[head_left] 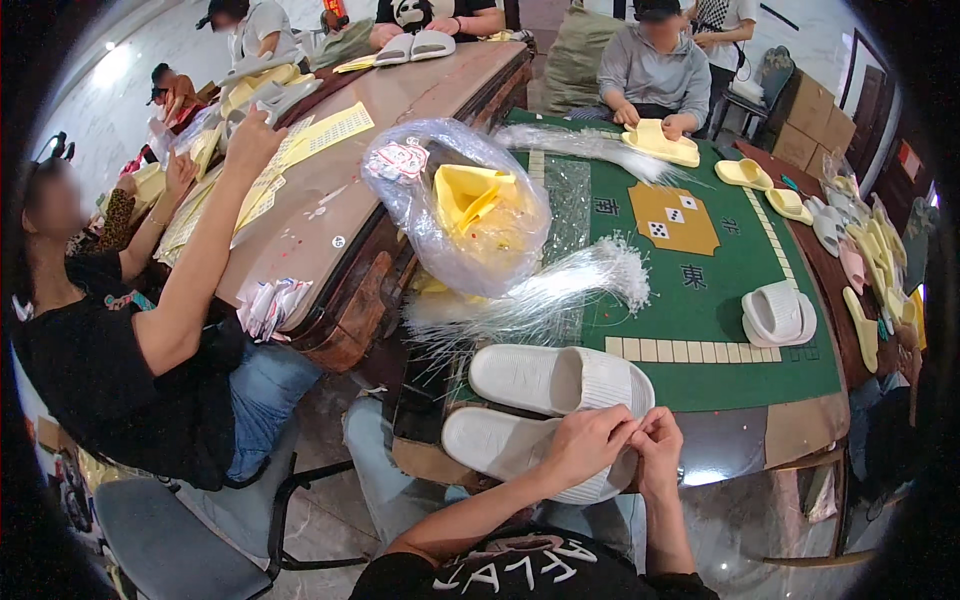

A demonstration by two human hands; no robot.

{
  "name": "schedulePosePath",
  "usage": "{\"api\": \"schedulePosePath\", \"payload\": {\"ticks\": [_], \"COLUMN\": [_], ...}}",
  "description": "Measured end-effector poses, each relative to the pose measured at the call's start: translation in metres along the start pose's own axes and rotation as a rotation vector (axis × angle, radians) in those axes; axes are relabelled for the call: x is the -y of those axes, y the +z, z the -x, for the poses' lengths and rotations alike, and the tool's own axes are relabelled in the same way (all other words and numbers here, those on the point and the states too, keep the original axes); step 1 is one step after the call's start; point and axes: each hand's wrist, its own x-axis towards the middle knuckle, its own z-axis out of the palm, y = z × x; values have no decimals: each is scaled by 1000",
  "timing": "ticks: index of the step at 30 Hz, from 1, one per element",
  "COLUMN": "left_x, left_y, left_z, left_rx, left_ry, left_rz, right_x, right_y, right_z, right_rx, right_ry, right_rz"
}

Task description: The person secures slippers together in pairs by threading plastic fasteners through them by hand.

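Observation:
Two white slippers lie side by side at the near edge of the green game table [700, 330]: the far slipper [560, 378] and the near slipper [490, 445]. My left hand [585, 440] rests on the near slipper's strap, fingers closed. My right hand [658, 440] meets it fingertip to fingertip, pinching something too small to make out. A bundle of thin clear plastic ties [560, 290] fans out just beyond the slippers.
A clear plastic bag [455, 205] holds yellow slippers. Another white slipper pair [777, 315] sits at right, with yellow and pastel slippers [850, 230] along the right edge. A person in black [130, 360] sits at left; a person in grey [655, 75] works across the table.

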Motion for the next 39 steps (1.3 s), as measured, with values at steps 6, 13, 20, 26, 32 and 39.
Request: {"api": "schedulePosePath", "payload": {"ticks": [6, 13, 20, 26, 32, 39], "left_x": [-2, -1, -5, -3, -3, -2], "left_y": [-1, 0, -1, -4, -12, -11], "left_z": [0, -1, -1, -4, -6, -6], "left_rx": [-18, -14, -101, 10, 107, 53], "left_ry": [21, 17, -22, -105, -104, -46], "left_rz": [30, -27, 48, 203, 245, 271], "right_x": [5, -5, 9, -6, -1, -1], "right_y": [2, 5, 16, 6, 10, 6], "right_z": [1, -2, -3, -9, -8, -9], "right_rx": [4, -52, -35, 28, 82, 23], "right_ry": [-8, -57, 12, -43, -67, 13], "right_rz": [-5, -72, -173, -172, -224, -135]}}
